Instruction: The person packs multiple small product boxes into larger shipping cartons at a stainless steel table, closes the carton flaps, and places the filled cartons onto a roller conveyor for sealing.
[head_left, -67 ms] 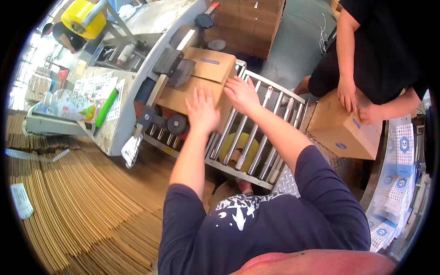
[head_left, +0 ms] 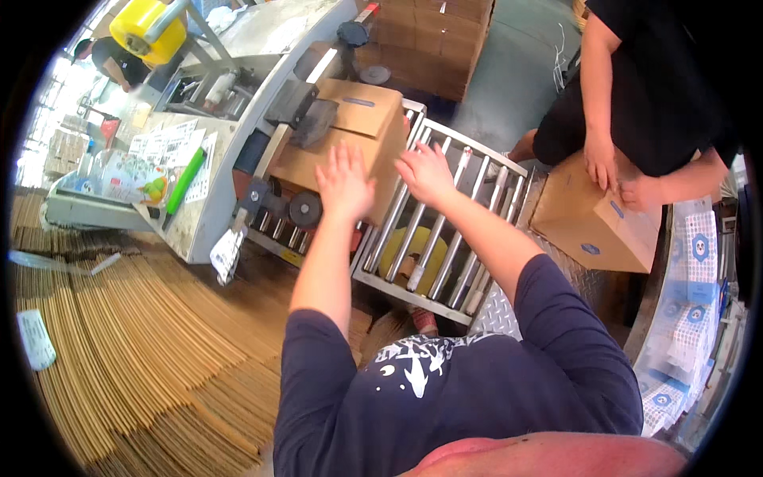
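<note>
Flattened cardboard: stacks of flat brown sheets lie edge-on at the lower left, nearest the person, with a white paper slip on them.
Roller conveyor: a metal frame with bare rollers stands just ahead of the person's body, a yellow round thing showing under its bars.
Left hand: the left hand is flat with the fingers spread wide, palm against the near face of the cardboard box; it grips nothing.
Right hand: the right hand is open too, fingers loosely spread, at the box's right-hand corner above the rollers; whether it touches the box cannot be told.
Box position: the closed box sits at the mouth of the sealing machine, half under its dark head, where the conveyor meets the machine.
Co-worker: to the right, another person in dark clothes rests both hands on a second cardboard box.
Tape roll: a yellow roll sits on top of the machine, farthest off.
</note>
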### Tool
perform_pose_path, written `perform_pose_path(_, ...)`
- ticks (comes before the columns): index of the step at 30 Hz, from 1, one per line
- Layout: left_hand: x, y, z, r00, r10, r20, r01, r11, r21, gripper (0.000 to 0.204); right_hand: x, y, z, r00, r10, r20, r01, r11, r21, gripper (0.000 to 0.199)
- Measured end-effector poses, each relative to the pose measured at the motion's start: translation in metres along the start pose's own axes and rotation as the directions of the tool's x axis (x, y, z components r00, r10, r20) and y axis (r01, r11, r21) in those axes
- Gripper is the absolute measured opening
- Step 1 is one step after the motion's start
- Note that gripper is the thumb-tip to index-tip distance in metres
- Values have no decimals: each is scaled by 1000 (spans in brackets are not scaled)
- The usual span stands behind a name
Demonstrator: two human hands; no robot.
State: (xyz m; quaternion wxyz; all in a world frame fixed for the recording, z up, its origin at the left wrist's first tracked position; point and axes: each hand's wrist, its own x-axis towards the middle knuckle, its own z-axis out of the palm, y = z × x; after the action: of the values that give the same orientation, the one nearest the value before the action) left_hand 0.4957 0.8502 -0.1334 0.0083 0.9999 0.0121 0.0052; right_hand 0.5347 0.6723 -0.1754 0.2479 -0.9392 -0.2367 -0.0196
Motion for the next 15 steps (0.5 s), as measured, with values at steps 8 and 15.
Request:
perform_pose_path(8, -112, 37, 16, 998, -49, -45, 50, 999, 8, 82, -507, 174, 123, 504, -54, 862, -261, 942, 212, 40)
perform_pose_path(15, -363, 53, 85, 677, 305, 670, -47, 926, -374, 45, -683, 218, -17, 315, 466, 827, -350, 867, -355, 37)
